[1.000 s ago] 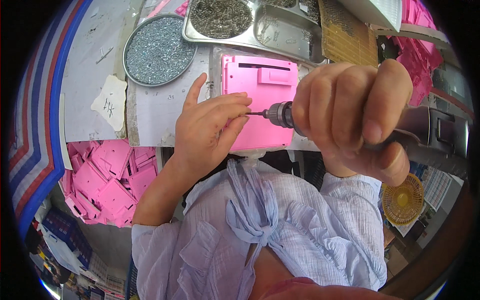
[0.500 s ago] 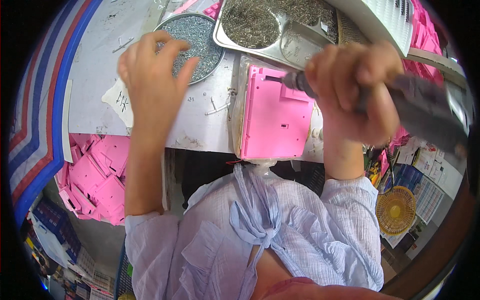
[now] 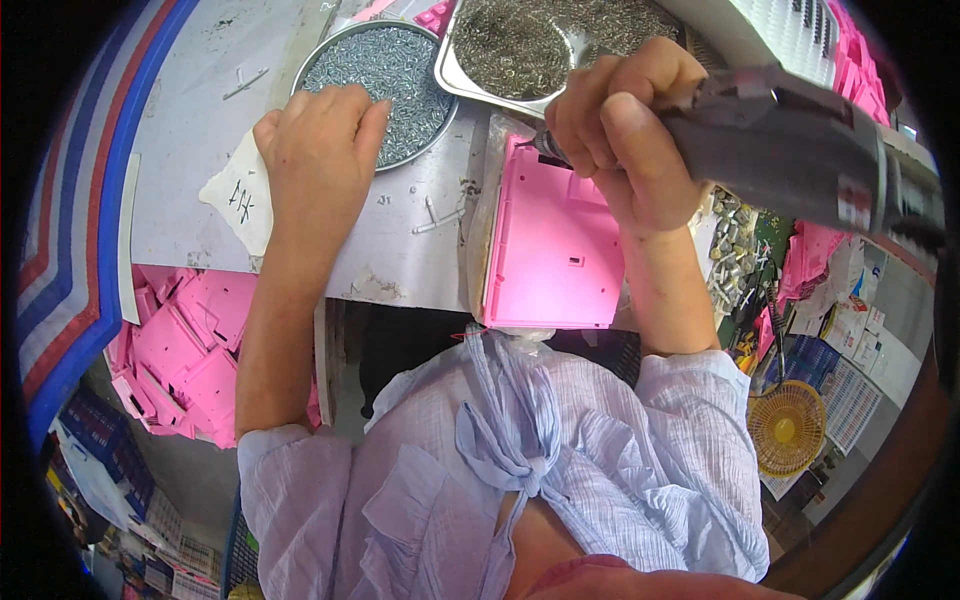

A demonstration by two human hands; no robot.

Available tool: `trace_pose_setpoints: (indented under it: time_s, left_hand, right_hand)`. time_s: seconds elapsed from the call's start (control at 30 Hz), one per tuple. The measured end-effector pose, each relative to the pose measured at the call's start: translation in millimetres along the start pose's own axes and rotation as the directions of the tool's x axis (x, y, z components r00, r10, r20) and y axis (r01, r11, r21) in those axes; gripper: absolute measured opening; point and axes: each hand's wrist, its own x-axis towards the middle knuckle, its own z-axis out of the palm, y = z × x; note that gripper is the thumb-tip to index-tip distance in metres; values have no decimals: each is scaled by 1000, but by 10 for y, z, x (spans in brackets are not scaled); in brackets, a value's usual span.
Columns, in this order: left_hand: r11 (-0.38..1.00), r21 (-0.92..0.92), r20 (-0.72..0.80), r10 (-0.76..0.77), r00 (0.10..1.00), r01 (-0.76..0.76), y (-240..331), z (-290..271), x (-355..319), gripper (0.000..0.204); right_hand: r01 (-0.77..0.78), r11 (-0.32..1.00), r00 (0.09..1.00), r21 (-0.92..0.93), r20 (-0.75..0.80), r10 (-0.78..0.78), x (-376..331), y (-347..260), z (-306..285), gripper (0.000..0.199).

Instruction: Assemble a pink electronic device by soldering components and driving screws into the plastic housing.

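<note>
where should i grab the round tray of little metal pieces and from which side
Probably by the raised rim of the round tray, from its left, since the metal compartment tray crowds its far right edge. It is shallow, open and full of loose pieces, so keep it level.

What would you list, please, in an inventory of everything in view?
Table: one, pale grey, centre-left
Panel: one, pink, centre
Power driver: one, dark grey, upper right
Round pan: one, grey, far side
Small metal pieces: countless, silvery, in pan
Tray: one, silver, right of pan
Tiny parts: countless, brownish, in tray
Loose pins: several, pale, on table
Torn sheet: one, white, on table's left
Heaped parts: many, pink, lower left
Striped sheet: one, blue-red-white, left edge
Basket: one, yellow, lower right
Ribbed container: one, white, upper right
Shirt: one, pale blue, lower centre
Left hand: one, bare, at pan's near rim
Right hand: one, bare, gripping driver
</note>
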Motion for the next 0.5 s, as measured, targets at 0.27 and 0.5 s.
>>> trace_pose_setpoints:
  time_s: [0.27, 0.5]
  left_hand:
    - [959, -280, -32, -63, 997, 52, 66, -68, -113, 10]
    - [842, -526, 22, 151, 988, -117, 588, -182, -360, 13]
  right_hand:
    - [-53, 995, 997, -87, -65, 47, -203, -219, 215, 23]
    - [-78, 983, 997, -168, -26, 74, -130, -206, 205, 18]
